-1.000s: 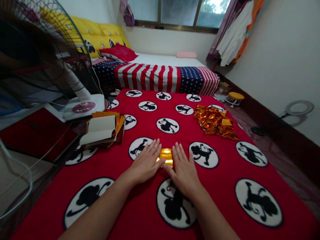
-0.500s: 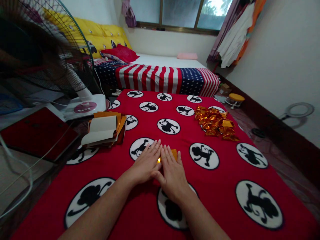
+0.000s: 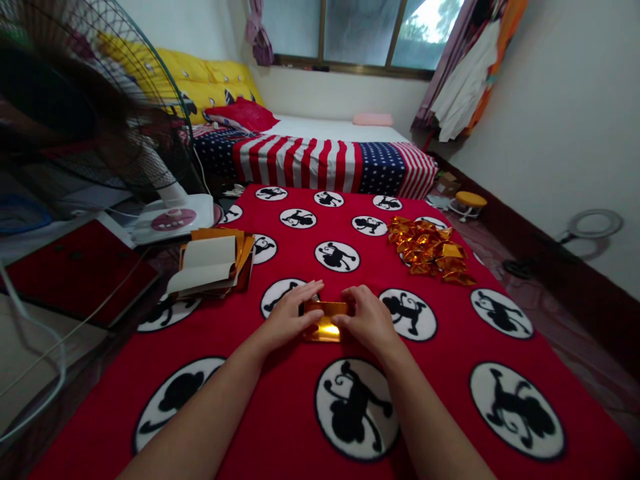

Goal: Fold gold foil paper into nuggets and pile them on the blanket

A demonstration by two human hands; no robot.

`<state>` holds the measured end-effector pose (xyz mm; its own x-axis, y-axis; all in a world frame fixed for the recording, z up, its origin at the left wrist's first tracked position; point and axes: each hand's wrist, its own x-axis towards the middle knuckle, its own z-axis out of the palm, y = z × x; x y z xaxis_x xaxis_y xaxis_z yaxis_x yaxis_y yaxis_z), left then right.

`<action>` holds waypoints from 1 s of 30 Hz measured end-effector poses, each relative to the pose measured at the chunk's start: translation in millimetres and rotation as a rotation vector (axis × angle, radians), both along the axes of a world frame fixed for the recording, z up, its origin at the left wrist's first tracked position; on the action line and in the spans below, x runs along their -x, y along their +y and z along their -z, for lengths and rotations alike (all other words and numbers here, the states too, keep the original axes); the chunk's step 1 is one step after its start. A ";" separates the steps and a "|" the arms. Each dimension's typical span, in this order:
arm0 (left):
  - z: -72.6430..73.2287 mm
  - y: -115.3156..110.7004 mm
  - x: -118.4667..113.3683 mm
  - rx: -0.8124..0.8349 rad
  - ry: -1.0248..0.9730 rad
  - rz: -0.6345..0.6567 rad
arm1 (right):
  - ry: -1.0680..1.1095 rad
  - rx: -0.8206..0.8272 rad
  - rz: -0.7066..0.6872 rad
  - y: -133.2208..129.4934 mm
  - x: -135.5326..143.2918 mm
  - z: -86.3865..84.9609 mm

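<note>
Since the gold foil paper [image 3: 325, 331] is pinched at both ends, neither hand carries it alone: my left hand [image 3: 290, 315] has its thumb on the near side of the left end and its fingers curled behind, and my right hand [image 3: 371, 319] closes on the right end likewise. Both grips are narrow, I judge so that the upper edge stands level; the fingertips behind it are partly hidden. The foil sits straight in front of me on the red monkey-print blanket [image 3: 433, 400], where both arms reach it about equally. Farther out to the left, a stack of paper sheets [image 3: 207, 260] lies loosely fanned near the blanket's edge, probably to be handy yet clear of my forearms. Across on the right, folded gold foil pieces [image 3: 425, 247] are heaped, well apart from the sheets, perhaps so the two don't mix. Beyond the stack stands an electric fan [image 3: 173, 217], and farthest off, a bed [image 3: 320, 160] beneath the window [image 3: 357, 32].
</note>
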<state>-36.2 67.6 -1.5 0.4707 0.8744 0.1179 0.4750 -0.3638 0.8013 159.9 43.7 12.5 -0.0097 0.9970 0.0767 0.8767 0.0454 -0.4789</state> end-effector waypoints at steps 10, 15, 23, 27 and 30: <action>2.2 1.0 -1.8 0.139 -0.280 -0.139 | 0.587 0.041 -0.045 -2.0 -6.3 23.4; 6.2 3.7 -2.2 0.117 -0.368 -0.239 | 0.806 -0.001 -0.083 -2.2 5.9 22.3; 8.2 0.8 -1.6 0.167 -0.467 -0.327 | 0.985 -0.023 -0.015 -3.4 16.7 18.5; 9.4 1.0 -1.4 0.165 -0.486 -0.331 | 1.060 0.033 0.019 -3.9 13.5 19.4; 12.2 2.2 0.0 0.121 -0.488 -0.355 | 1.111 0.072 0.009 -3.4 10.7 20.6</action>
<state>-36.2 69.8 -13.7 0.0649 0.9885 0.1362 0.1183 -0.1432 0.9826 149.2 40.3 -8.1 0.0361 0.9992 -0.0195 -0.0405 -0.0180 -0.9990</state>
